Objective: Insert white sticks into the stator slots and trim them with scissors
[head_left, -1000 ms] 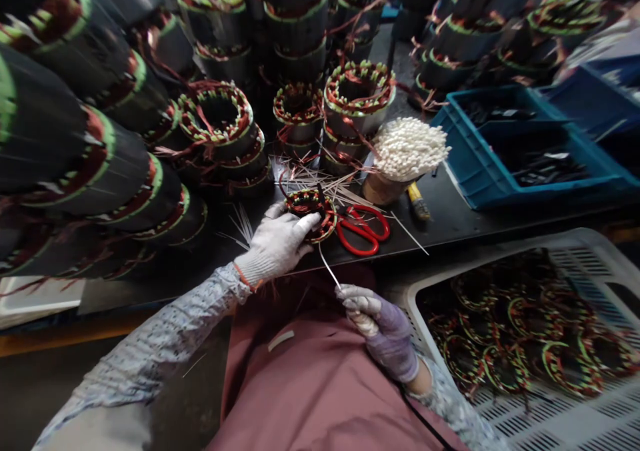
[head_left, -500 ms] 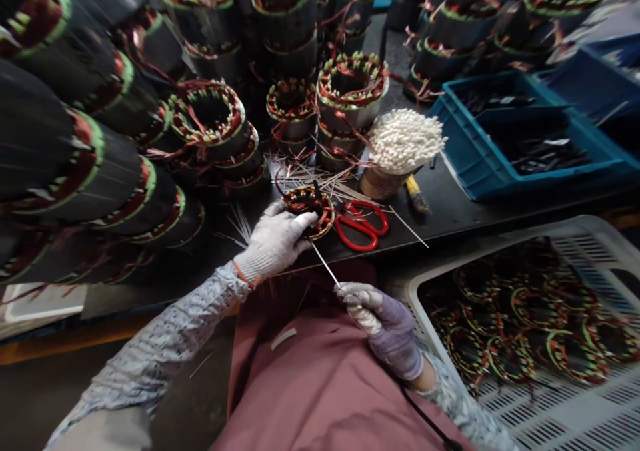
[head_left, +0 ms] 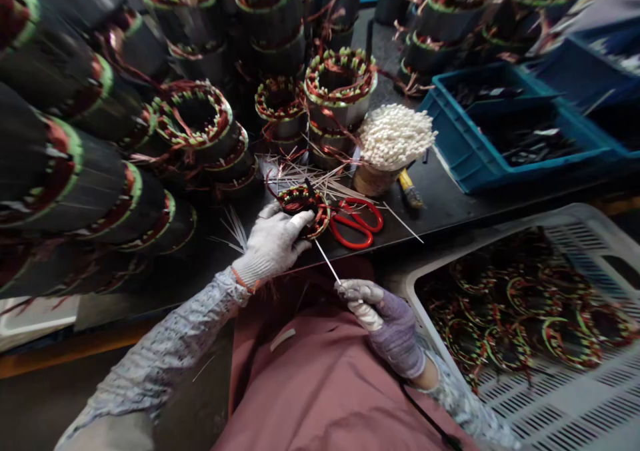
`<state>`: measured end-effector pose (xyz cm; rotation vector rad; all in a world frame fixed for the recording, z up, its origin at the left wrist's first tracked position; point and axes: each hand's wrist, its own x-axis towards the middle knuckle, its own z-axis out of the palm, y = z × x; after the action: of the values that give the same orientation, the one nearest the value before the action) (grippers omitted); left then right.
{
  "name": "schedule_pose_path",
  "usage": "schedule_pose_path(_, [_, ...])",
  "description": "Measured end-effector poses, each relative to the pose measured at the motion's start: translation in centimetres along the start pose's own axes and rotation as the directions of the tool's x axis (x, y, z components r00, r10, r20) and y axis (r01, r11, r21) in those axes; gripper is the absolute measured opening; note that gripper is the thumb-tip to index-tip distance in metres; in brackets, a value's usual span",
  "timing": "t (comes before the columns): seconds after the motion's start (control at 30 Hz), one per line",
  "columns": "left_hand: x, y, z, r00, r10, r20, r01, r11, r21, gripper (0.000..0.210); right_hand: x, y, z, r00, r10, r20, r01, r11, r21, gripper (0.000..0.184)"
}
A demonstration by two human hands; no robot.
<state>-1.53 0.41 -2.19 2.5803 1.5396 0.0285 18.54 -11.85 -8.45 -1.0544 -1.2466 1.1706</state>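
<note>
A small wound motor stator point(head_left: 324, 222), a ring with copper windings and green liners, lies near the bench's front edge. Gripping its near left side is my left hand point(head_left: 275, 241) in a white knit glove, thumb over the rim. In front of my apron, my right hand point(head_left: 383, 321), in a purple and white glove, pinches the lower end of a thin white strip point(head_left: 328, 262). The strip's upper end points up-left, close under the stator; whether it touches is unclear. Red-handled scissors point(head_left: 356, 223) lie beside the stator, with their blades mostly hidden.
Loose thin strips point(head_left: 320, 178) are scattered behind the stator. A tub of white sticks point(head_left: 397, 138) and a yellow-handled tool point(head_left: 410, 188) stand to their right, before a blue bin point(head_left: 475, 151). Stacked stators point(head_left: 100, 191) crowd the left. A white crate point(head_left: 565, 408) holds several stator rings.
The camera view has shifted slightly, so the bench things appear a little further left. Both hands keep nearly the same pose, with the strip still in my right hand.
</note>
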Motion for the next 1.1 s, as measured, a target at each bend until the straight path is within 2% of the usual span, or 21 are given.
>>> schedule_pose_path(0.1, [-0.3, 0.2, 0.3, 1.000, -0.018, -0.025, 0.016, 0.999, -0.047, 0.053, 2.5, 1.1, 1.5, 0.994, -0.112, -0.011, 0.112, 0.993, 0.048, 0.026])
schedule_pose_path(0.2, [-1.1, 0.7, 0.7, 0.983, -0.148, -0.112, 0.127, 0.977, -0.174, 0.054, 4.8, 1.5, 2.5, 0.964, -0.263, 0.037, 0.262, 0.965, 0.030, 0.025])
schedule_pose_path(0.27, [-1.6, 1.2, 1.0, 0.954, -0.253, -0.159, 0.220, 0.955, -0.199, 0.058, 5.1, 1.4, 2.1, 0.954, -0.277, 0.114, 0.280, 0.960, -0.011, 0.025])
schedule_pose_path(0.3, [-1.8, 1.3, 1.1, 0.948, -0.269, -0.170, 0.240, 0.955, -0.172, 0.059, 4.8, 1.3, 1.6, 0.957, -0.253, 0.142, 0.260, 0.965, -0.034, 0.026])
schedule_pose_path(0.37, [-2.0, 1.6, 1.2, 0.961, -0.226, -0.157, 0.218, 0.973, -0.071, 0.060, 3.6, 1.0, 0.4, 0.972, -0.182, 0.151, 0.196, 0.977, -0.083, 0.027])
schedule_pose_path(0.47, [-1.9, 1.6, 0.9, 0.986, -0.138, -0.090, 0.142, 0.989, 0.031, 0.056, 2.0, 0.9, -0.6, 0.992, -0.075, 0.098, 0.088, 0.987, -0.136, 0.026])
schedule_pose_path(0.6, [-1.4, 1.3, 0.4, 0.990, -0.125, -0.068, 0.129, 0.991, 0.044, 0.056, 3.0, 0.8, 0.4, 0.993, -0.098, 0.059, 0.102, 0.992, -0.070, 0.022])
schedule_pose_path(0.73, [-1.2, 1.3, 0.7, 0.976, -0.173, -0.131, 0.167, 0.984, -0.054, 0.053, 5.7, 1.0, 1.9, 0.996, -0.094, -0.004, 0.094, 0.995, -0.038, 0.018])
schedule_pose_path(0.87, [-1.4, 2.0, 2.0, 0.911, -0.308, -0.273, 0.225, 0.928, -0.296, 0.044, 6.8, 2.3, 3.0, 0.990, -0.139, -0.003, 0.139, 0.989, -0.047, 0.016])
schedule_pose_path(1.0, [-1.6, 2.4, 3.2, 0.849, -0.317, -0.422, 0.106, 0.886, -0.451, 0.035, 7.0, 2.4, 2.9, 0.976, -0.213, -0.038, 0.210, 0.975, -0.072, 0.011])
schedule_pose_path(1.1, [-1.5, 2.1, 3.2, 0.859, -0.258, -0.443, 0.043, 0.897, -0.440, 0.024, 7.6, 0.9, 2.2, 0.957, -0.291, 0.011, 0.289, 0.944, -0.156, 0.008])
